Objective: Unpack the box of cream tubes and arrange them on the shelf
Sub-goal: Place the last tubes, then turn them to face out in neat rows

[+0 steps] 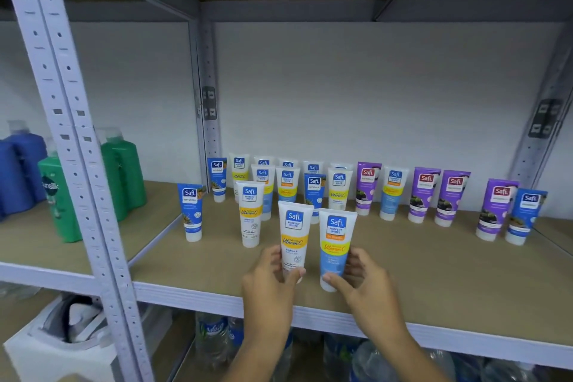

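White tube (294,234) w/ yellow band sits in our left hand (269,281), fingers curled round its base; the blue-bottomed tube (335,246) is gripped the same way by our right hand (364,277). Both stand upright, cap down, near the front edge of the shelf (434,282), ahead of the other tubes (286,184). Risk: they're tall & narrow, so a clumsy let-go could tip them into the rows behind, or off the front edge.

hands (316,291): 2, bare | forearms bare | no sleeves, rings vis.
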Available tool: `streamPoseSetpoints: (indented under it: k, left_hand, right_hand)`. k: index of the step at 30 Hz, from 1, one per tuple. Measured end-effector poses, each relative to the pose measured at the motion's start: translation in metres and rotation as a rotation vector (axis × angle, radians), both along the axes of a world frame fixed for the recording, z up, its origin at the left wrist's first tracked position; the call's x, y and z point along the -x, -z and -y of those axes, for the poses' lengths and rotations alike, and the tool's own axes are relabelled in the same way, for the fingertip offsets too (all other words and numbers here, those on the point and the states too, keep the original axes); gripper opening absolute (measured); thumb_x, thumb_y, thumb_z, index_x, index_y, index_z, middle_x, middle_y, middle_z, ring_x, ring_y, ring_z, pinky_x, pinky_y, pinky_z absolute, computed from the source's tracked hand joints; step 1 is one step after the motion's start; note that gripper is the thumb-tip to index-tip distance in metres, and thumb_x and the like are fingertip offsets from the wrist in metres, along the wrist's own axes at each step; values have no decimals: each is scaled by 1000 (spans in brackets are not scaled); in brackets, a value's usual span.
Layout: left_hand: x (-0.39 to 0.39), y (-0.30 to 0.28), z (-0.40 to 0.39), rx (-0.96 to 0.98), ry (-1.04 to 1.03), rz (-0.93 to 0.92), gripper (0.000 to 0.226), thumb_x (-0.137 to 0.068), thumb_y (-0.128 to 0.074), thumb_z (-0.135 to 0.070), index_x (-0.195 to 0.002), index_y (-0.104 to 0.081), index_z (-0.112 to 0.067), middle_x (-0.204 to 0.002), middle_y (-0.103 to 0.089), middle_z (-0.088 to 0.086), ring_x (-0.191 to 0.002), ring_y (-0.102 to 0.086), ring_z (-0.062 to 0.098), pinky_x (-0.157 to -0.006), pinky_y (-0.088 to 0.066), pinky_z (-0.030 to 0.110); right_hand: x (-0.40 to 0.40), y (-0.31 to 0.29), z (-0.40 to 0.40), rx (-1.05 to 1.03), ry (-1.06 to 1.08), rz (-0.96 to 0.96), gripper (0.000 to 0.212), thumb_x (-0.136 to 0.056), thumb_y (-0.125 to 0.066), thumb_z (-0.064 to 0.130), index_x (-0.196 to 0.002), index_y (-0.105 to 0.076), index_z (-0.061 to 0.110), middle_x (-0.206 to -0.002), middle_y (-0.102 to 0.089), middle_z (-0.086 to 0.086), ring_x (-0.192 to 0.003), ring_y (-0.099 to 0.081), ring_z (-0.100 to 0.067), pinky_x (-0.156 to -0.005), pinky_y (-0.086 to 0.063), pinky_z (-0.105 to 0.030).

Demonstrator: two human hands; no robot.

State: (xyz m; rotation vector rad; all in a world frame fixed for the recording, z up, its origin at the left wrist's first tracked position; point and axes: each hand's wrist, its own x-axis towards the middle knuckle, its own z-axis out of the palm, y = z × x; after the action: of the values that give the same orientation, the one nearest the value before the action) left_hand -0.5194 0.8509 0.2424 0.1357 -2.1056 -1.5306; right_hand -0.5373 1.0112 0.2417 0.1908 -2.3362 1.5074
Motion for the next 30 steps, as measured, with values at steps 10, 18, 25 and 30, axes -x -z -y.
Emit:
streamPoseSetpoints:
  k: [10, 18, 25, 30]
  left_hand:
    - [58, -5, 13, -62, -72, 75, 41, -65, -91, -9, -94, -63, -18, -89, -70, -7, -80, -68, 3, -67, -50, 12]
    - [81, 0, 15, -82, -126, 97, 38, -67, -90, -12, -96, -66, -17, -90, -70, -4, -81, -67, 7, -70, -48, 12]
    - [87, 1, 15, -123, -135, 98, 37, -68, -89, -10, -94, -65, -18, -91, -70, -3, -82, -68, 7, -68, -48, 11]
    - [89, 2, 14, -120, -149, 93, 36, -69, -89, -10, -96, -67, -15, -92, -70, -3, -85, -69, 9, -68, -47, 10]
  right_hand:
    - [48, 1, 17, -92, -19, -20, 45, -73, -84, 20, -111, -60, 23, -100, -71, 11, -88, -68, 0, -79, -55, -17]
    - [65, 0, 21, -112, -28, -47, 45, -74, -84, 20, -111, -58, 30, -96, -68, 16, -82, -64, 6, -69, -46, -2]
    - [70, 3, 22, -93, -36, -67, 47, -73, -84, 17, -110, -58, 31, -91, -67, 19, -82, -62, 16, -69, -45, 0]
    - [71, 4, 22, -86, -45, -74, 49, -74, -84, 18, -113, -58, 31, -95, -67, 18, -83, -63, 12, -70, -44, 1]
